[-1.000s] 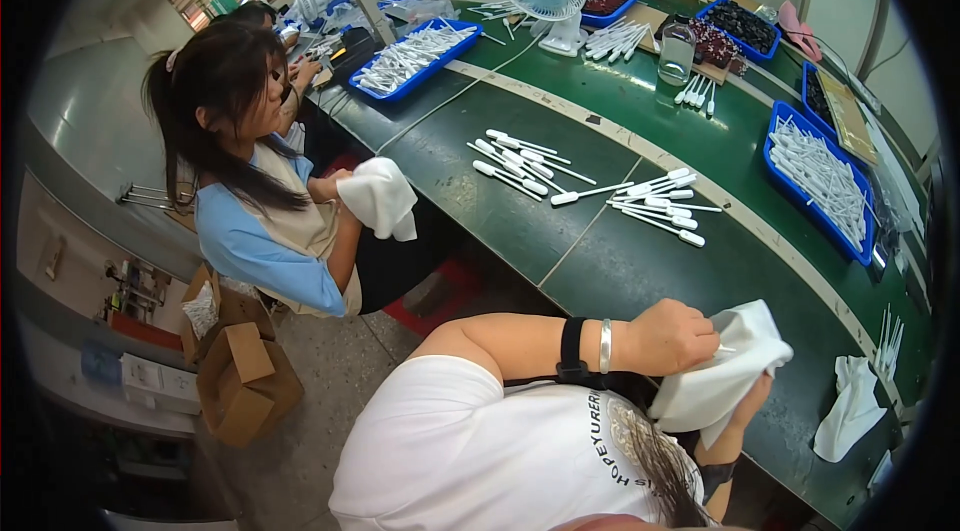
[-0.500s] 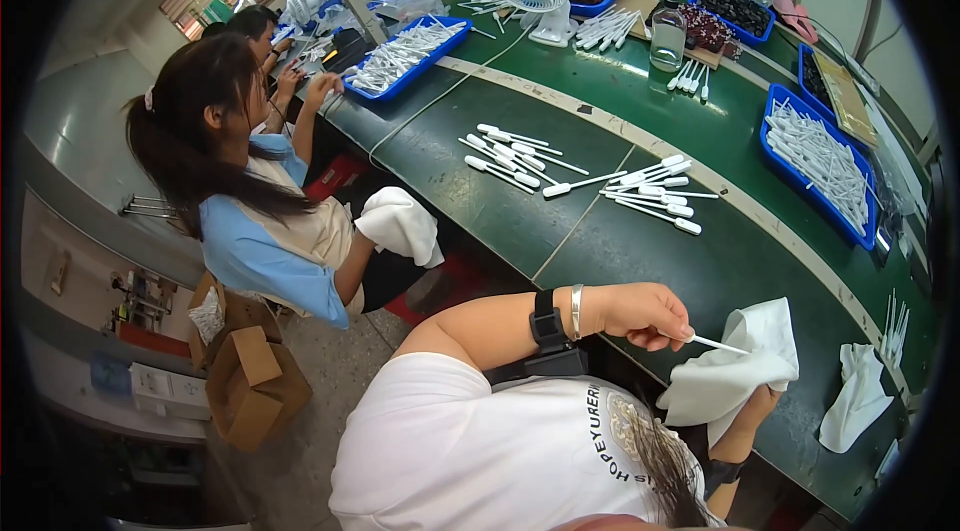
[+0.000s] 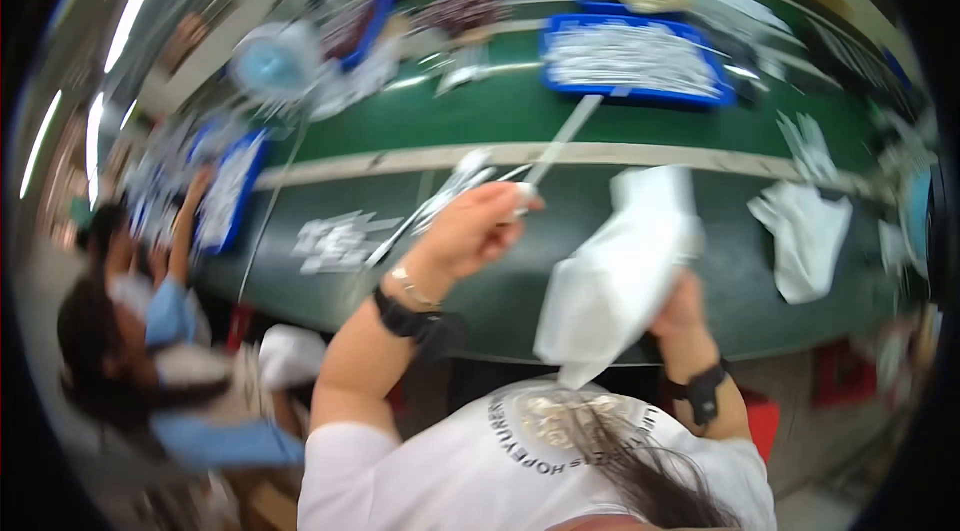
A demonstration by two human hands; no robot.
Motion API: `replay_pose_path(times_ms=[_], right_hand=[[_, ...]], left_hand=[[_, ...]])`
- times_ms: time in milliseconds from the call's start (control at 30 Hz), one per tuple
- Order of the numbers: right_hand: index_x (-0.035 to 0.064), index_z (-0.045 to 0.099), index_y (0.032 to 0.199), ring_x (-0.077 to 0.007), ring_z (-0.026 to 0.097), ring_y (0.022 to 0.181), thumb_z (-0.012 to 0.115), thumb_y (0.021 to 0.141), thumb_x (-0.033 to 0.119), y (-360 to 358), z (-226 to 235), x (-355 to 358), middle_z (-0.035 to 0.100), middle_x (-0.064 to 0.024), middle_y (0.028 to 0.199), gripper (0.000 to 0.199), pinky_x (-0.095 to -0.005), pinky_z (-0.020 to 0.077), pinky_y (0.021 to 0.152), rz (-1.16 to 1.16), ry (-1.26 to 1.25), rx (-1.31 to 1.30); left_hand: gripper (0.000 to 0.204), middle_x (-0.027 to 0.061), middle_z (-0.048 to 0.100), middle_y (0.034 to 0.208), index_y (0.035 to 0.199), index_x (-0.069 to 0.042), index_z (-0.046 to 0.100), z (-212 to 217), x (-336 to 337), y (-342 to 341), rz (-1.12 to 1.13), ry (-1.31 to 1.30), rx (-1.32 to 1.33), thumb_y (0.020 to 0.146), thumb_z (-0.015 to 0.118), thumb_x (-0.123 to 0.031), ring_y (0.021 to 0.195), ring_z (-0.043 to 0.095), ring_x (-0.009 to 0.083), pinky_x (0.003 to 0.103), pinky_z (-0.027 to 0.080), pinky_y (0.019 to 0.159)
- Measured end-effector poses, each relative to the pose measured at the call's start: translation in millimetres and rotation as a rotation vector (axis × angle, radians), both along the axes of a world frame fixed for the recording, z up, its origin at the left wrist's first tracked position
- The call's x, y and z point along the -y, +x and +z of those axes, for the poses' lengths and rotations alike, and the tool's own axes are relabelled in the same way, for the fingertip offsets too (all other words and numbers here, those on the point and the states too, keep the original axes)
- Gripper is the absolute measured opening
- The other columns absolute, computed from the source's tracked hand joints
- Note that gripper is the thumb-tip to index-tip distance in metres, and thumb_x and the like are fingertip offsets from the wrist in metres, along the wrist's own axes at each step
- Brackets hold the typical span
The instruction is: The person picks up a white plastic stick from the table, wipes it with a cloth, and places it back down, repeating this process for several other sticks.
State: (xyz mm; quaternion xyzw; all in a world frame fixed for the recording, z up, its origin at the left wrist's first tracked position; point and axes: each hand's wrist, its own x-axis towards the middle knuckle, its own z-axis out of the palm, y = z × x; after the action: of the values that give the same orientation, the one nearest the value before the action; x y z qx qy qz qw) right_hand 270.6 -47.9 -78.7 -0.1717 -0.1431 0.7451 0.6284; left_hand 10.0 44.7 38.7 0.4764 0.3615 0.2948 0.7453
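Observation:
In my left hand (image 3: 475,226), the closed fingertips pinch the thin end of a white plastic stick (image 3: 570,134). Its wider end points up and away, blurred by motion. White cloth (image 3: 620,266) hangs bunched in my right hand (image 3: 682,306), whose fingers are partly covered by it. Stick and cloth are apart. Beyond my left wrist lies a loose group of similar white sticks (image 3: 455,189) on the dark green table (image 3: 520,301), and a second pile (image 3: 345,241) sits farther left.
A blue tray (image 3: 640,94) full of white sticks stands beyond my hands. Another white cloth (image 3: 803,243) lies to the right, with several sticks (image 3: 808,146) behind it. At left are a fan (image 3: 272,61), another filled blue tray (image 3: 228,193) and a seated person (image 3: 110,331).
My view has turned right. The stick, previously with its far end in the cloth, is now out of it and tilted upward in my left hand. The cloth stays in my right hand.

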Motion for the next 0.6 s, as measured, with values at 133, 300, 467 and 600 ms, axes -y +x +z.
replay_pose_path(times_ms=[133,300,467,600], right_hand=[[0.0018,0.050,0.114,-0.0209,0.055,0.099,0.049,0.081,0.005,5,7,-3,0.057,-0.0089,0.109,0.034,-0.0342,0.0429,0.088,-0.060,-0.114,0.175],[0.0011,0.051,0.113,-0.0205,0.055,0.100,0.048,0.079,-0.001,9,7,1,0.058,-0.0083,0.108,0.034,-0.0337,0.0427,0.088,0.043,-0.087,0.199],[-0.0009,0.050,0.114,-0.0219,0.055,0.101,0.049,0.078,-0.003,6,13,4,0.057,-0.0095,0.109,0.036,-0.0338,0.0422,0.089,0.050,-0.124,0.183],[-0.0017,0.049,0.114,-0.0229,0.055,0.101,0.049,0.078,-0.004,5,15,3,0.056,-0.0101,0.110,0.036,-0.0342,0.0417,0.090,0.035,-0.144,0.177]], left_hand=[[0.028,-0.0003,0.049,0.057,0.091,-0.002,0.058,2,-83,67,-0.056,0.249,-0.261,0.090,0.049,-0.028,0.049,0.043,0.0057,0.020,0.031,0.040],[0.024,0.0100,0.059,0.066,0.085,0.000,0.059,-26,-205,151,-0.066,0.840,-0.727,0.083,0.051,-0.023,0.059,0.056,0.0205,0.034,0.043,0.055],[0.020,0.0205,0.062,0.088,0.088,-0.001,0.059,-44,-251,216,-0.048,1.188,-0.979,0.081,0.047,-0.015,0.085,0.061,0.0338,0.041,0.047,0.074],[0.022,0.0236,0.059,0.100,0.093,0.000,0.059,-48,-248,248,-0.124,1.170,-1.081,0.080,0.044,-0.011,0.094,0.057,0.0372,0.043,0.044,0.083]])
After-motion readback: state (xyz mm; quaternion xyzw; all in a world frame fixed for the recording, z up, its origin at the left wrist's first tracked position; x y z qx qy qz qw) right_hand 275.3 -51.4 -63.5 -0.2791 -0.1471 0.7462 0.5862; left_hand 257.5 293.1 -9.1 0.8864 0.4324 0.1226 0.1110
